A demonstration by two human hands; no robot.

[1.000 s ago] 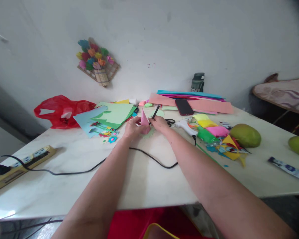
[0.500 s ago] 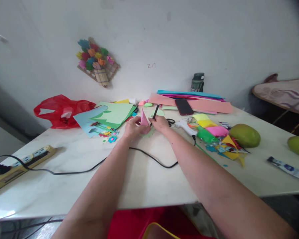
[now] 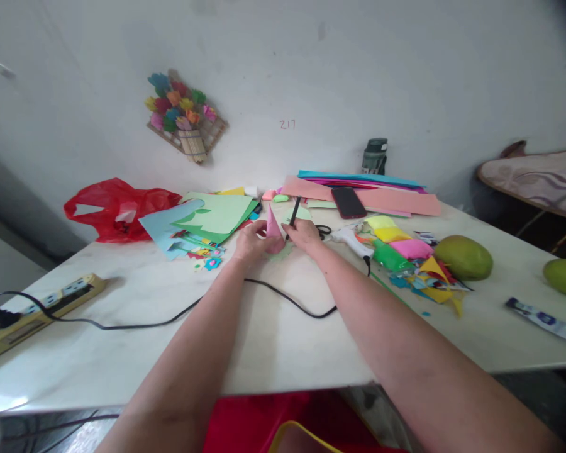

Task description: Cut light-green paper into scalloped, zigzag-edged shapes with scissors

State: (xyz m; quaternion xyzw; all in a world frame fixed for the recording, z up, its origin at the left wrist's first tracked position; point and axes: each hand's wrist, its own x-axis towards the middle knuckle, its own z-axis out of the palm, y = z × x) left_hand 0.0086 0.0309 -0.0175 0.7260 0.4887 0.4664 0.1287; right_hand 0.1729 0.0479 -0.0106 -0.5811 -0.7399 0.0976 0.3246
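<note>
My left hand [image 3: 253,242] is closed around the lower part of a pink paper cone [image 3: 272,228], which stands with its point up. Under the cone shows the edge of a light green paper piece [image 3: 279,254]. My right hand [image 3: 306,234] grips a black pen [image 3: 295,211], tilted, with its lower end close to the right side of the cone. Whether the pen tip touches paper I cannot make out. Just beyond the right hand lie black-handled scissors [image 3: 325,231], partly hidden, and another pale green paper piece [image 3: 302,214].
A white glue gun [image 3: 353,241] lies to the right, its black cord [image 3: 283,294] crossing the table to a power strip [image 3: 51,308]. Clay packets [image 3: 412,249], paper scraps and a green mango [image 3: 463,257] are at right. Coloured sheets [image 3: 221,214] and a red bag [image 3: 117,211] lie left.
Almost nothing differs. The pen has tilted very slightly in my right hand; the left hand and the cone keep their place.
</note>
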